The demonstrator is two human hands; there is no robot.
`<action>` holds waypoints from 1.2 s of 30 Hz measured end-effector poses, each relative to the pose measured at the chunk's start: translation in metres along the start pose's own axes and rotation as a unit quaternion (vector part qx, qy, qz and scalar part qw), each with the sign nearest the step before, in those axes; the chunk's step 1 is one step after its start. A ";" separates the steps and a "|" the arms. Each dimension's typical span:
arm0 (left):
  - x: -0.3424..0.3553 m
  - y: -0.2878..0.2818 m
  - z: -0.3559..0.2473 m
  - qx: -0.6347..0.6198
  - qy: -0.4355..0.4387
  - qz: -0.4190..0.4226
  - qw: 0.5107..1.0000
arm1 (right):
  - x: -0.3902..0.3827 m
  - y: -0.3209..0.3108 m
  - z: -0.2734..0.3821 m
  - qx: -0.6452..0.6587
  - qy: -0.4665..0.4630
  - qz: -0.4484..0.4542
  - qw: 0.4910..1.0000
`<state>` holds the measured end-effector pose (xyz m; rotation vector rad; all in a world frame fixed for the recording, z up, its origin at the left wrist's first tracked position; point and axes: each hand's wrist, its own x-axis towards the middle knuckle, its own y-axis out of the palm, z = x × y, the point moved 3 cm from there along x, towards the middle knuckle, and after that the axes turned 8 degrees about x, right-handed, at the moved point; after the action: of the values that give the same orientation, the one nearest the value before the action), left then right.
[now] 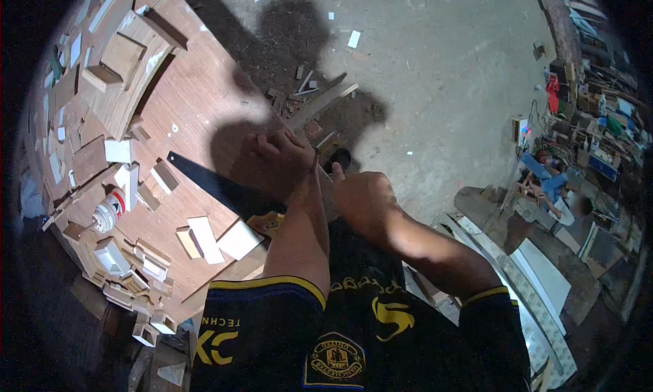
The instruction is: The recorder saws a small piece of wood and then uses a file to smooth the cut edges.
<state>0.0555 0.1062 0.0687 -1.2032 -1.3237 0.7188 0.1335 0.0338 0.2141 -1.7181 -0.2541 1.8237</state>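
My left hand (280, 162) is at the edge of the brown wooden tabletop (204, 113), its fingers bent downward in shadow. What lies under those fingers is hidden. My right hand (366, 196) is closed just right of the edge, the thumb pointing up towards a small dark object (340, 159). Whatever that hand grips does not show. A handsaw (211, 183) with a dark blade lies flat on the tabletop, left of my left forearm. Its wooden handle (266, 222) is partly covered by that forearm.
Small wood blocks (197, 239), a curved wooden piece (139, 72) and a white-and-red container (109, 211) occupy the tabletop. Wood strips (326, 103) and scraps appear past its edge, by the concrete floor (442, 86). Pale panels (541, 276) lie at right; another person (561, 205) sits beyond.
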 end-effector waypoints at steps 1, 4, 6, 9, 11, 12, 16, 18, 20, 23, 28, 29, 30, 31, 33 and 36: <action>0.004 -0.005 -0.004 -0.008 0.019 0.019 1.000 | 0.018 0.039 -0.006 0.041 0.046 -0.027 0.998; -0.001 -0.001 0.008 -0.011 -0.017 0.006 1.000 | 0.013 0.027 0.001 0.107 0.080 -0.015 0.991; -0.003 0.003 0.016 -0.017 -0.013 -0.018 1.000 | 0.001 0.008 0.005 0.135 0.070 0.019 0.988; -0.006 0.012 0.002 -0.039 -0.025 -0.023 0.999 | -0.026 0.005 -0.012 0.066 0.052 -0.052 0.995; -0.006 0.008 0.008 -0.021 -0.047 -0.007 0.999 | -0.038 0.012 -0.018 0.103 0.006 -0.136 0.985; -0.005 0.009 0.004 -0.022 -0.045 0.009 0.999 | -0.044 0.013 -0.022 0.100 0.008 -0.134 0.986; -0.002 0.002 0.004 -0.006 -0.024 0.005 1.000 | -0.048 0.022 -0.024 0.187 0.028 -0.129 0.973; -0.008 0.011 0.006 -0.023 -0.057 0.025 0.998 | -0.041 0.032 -0.024 0.205 0.032 -0.135 0.969; -0.006 0.013 0.000 -0.051 -0.086 0.045 0.994 | -0.022 0.034 -0.021 0.189 0.049 -0.157 0.968; -0.006 0.011 0.003 -0.043 -0.061 0.050 0.996 | 0.000 0.030 -0.011 0.155 0.046 -0.156 0.974; -0.019 0.026 0.010 -0.052 -0.070 0.024 0.996 | -0.010 0.010 -0.012 0.130 0.061 -0.049 0.988; -0.018 0.027 0.009 -0.055 -0.070 0.025 0.996 | -0.013 0.012 -0.014 0.121 0.072 -0.028 0.990; -0.010 0.019 0.003 -0.047 -0.067 0.032 0.996 | -0.011 0.016 -0.018 0.119 0.076 -0.029 0.990; -0.009 0.013 0.001 -0.033 -0.062 0.040 0.997 | -0.001 0.028 -0.020 0.139 0.056 -0.068 0.986; -0.010 0.015 0.006 -0.050 -0.062 0.033 0.996 | 0.008 0.026 -0.017 0.154 0.037 -0.113 0.981; -0.005 0.009 0.006 -0.029 -0.033 0.051 0.998 | 0.015 0.017 -0.012 0.161 0.052 -0.067 0.983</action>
<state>0.0505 0.1054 0.0576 -1.3115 -1.3532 0.8047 0.1403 0.0247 0.1909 -1.5236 -0.0269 1.5742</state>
